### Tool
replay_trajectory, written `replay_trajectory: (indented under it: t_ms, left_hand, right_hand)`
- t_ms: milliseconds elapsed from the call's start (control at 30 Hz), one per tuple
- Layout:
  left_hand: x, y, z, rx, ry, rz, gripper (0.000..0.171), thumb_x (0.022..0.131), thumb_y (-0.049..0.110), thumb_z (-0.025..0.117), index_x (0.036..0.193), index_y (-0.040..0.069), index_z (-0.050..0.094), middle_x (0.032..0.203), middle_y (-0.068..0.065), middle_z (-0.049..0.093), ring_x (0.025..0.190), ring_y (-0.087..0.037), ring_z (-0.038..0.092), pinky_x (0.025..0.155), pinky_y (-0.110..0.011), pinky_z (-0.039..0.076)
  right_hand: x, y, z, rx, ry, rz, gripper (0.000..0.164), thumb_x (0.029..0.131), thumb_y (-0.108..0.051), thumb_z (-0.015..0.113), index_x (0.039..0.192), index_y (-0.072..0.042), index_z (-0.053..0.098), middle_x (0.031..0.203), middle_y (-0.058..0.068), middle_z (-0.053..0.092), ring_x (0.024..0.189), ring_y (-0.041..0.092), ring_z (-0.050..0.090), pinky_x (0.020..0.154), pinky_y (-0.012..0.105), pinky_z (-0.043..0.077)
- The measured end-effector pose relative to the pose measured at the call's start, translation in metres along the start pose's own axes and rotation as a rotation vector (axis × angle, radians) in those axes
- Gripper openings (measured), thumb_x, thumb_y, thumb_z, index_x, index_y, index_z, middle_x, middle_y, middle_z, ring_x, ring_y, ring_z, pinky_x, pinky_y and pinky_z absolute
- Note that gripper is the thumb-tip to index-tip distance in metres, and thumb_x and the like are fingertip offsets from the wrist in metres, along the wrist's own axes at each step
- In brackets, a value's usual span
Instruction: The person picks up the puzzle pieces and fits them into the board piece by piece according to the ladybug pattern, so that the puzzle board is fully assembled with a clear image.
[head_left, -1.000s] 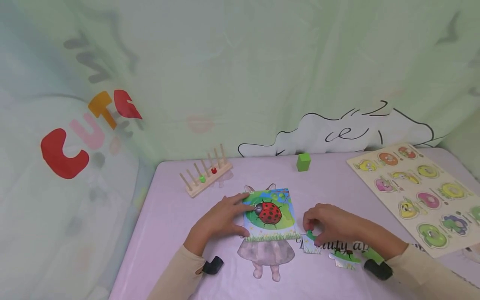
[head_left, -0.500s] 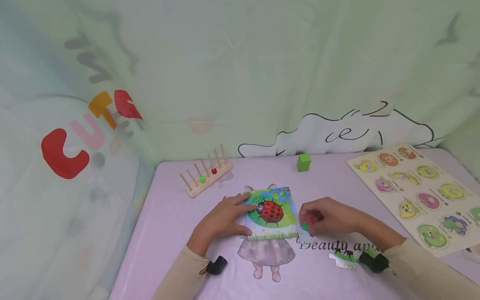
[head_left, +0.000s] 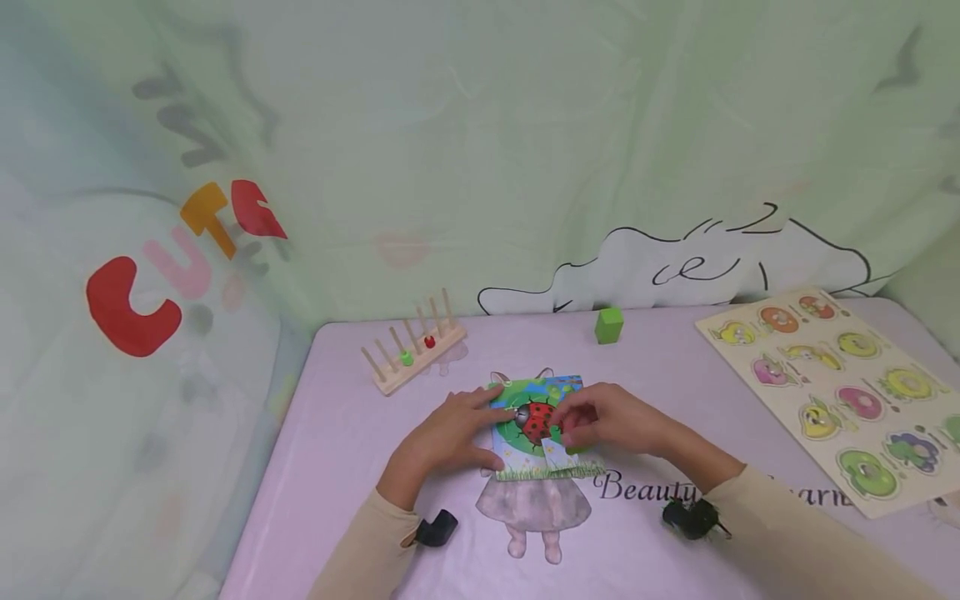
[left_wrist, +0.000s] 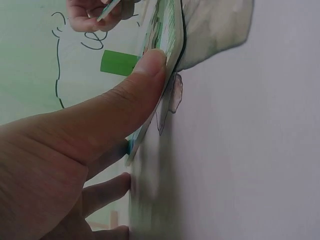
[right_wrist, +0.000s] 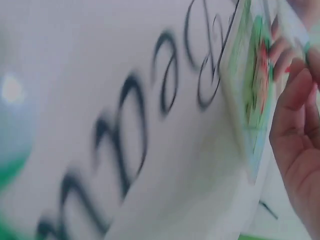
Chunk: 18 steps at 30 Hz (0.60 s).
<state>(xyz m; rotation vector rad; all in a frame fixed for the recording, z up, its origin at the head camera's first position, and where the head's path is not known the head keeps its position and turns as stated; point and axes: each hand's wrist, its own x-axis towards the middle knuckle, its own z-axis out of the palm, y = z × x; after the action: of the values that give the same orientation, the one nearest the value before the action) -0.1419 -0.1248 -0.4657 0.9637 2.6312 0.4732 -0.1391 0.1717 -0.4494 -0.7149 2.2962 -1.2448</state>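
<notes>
A ladybug picture puzzle board (head_left: 517, 461) lies on the table in the head view. My left hand (head_left: 453, 433) rests spread along its left side; in the left wrist view the straight thumb (left_wrist: 150, 65) presses on the board's edge. Over the right half of the board, my right hand (head_left: 611, 421) pinches a puzzle piece (head_left: 557, 452) between thumb and fingers. That piece, pale with green, is tilted and overlaps the ladybug. Its thin edge (left_wrist: 108, 10) shows in the left wrist view. In the right wrist view the pinching right hand (right_wrist: 300, 135) is beside the board.
A wooden peg rack (head_left: 420, 360) with a green and a red bead stands at the back left. Behind the puzzle is a green block (head_left: 609, 326). A fruit puzzle board (head_left: 813, 454) lies at the right. The right wrist camera (head_left: 692, 518) mostly hides loose pieces.
My right hand has lifted the puzzle piece from the table and carried it left over the board. My left hand has stayed at the board's left side.
</notes>
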Motion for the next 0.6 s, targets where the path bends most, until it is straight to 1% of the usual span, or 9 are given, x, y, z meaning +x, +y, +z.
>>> replay_trajectory:
  t_ms: [100, 200, 267, 400, 500, 600]
  left_hand:
    - [0.0, 0.0, 0.0, 0.001, 0.005, 0.006, 0.076, 0.08, 0.05, 0.082, 0.148, 0.026, 0.057, 0.168, -0.005, 0.031, 0.153, -0.033, 0.033, 0.121, -0.061, 0.026]
    - [0.0, -0.001, 0.001, 0.004, 0.007, 0.008, 0.076, 0.08, 0.05, 0.082, 0.148, 0.026, 0.056, 0.168, -0.005, 0.03, 0.153, -0.033, 0.033, 0.121, -0.06, 0.026]
    - [0.0, -0.001, 0.001, 0.006, 0.006, 0.007, 0.076, 0.08, 0.051, 0.081, 0.148, 0.027, 0.056, 0.168, -0.005, 0.03, 0.153, -0.033, 0.033, 0.121, -0.06, 0.027]
    - [0.001, -0.003, 0.001, 0.009, 0.006, 0.007, 0.076, 0.08, 0.051, 0.082, 0.148, 0.028, 0.056, 0.168, -0.004, 0.03, 0.153, -0.032, 0.034, 0.121, -0.06, 0.027]
    - [0.001, -0.003, 0.001, 0.009, 0.003, 0.006, 0.076, 0.08, 0.051, 0.082, 0.148, 0.028, 0.057, 0.168, -0.004, 0.031, 0.153, -0.031, 0.035, 0.121, -0.06, 0.027]
    - [0.001, -0.003, 0.0, 0.011, 0.002, 0.003, 0.075, 0.08, 0.051, 0.082, 0.147, 0.028, 0.057, 0.168, -0.004, 0.032, 0.152, -0.03, 0.035, 0.12, -0.061, 0.028]
  right_hand:
    - [0.008, -0.005, 0.008, 0.029, -0.004, 0.027, 0.015, 0.088, -0.012, 0.079, 0.103, -0.013, 0.076, 0.081, 0.0, 0.069, 0.071, 0.012, 0.062, 0.067, 0.025, 0.053]
    - [0.016, -0.009, 0.015, 0.027, 0.011, 0.061, 0.013, 0.089, -0.013, 0.078, 0.102, -0.012, 0.075, 0.08, 0.001, 0.069, 0.066, 0.014, 0.061, 0.063, 0.026, 0.052]
    - [0.02, -0.012, 0.019, 0.006, 0.035, 0.077, 0.013, 0.089, -0.014, 0.078, 0.101, -0.012, 0.075, 0.083, 0.0, 0.069, 0.068, 0.014, 0.061, 0.063, 0.027, 0.052]
    - [0.026, -0.014, 0.025, -0.04, 0.076, 0.093, 0.01, 0.089, -0.013, 0.078, 0.098, -0.011, 0.075, 0.087, -0.002, 0.071, 0.078, 0.014, 0.062, 0.07, 0.027, 0.051]
    - [0.03, -0.014, 0.029, -0.038, 0.079, 0.094, 0.009, 0.088, -0.01, 0.076, 0.098, -0.01, 0.075, 0.084, -0.003, 0.071, 0.078, 0.014, 0.062, 0.072, 0.027, 0.052]
    - [0.033, -0.014, 0.033, -0.023, 0.075, 0.098, 0.01, 0.087, -0.007, 0.076, 0.097, -0.008, 0.075, 0.081, -0.002, 0.071, 0.076, 0.013, 0.062, 0.07, 0.027, 0.052]
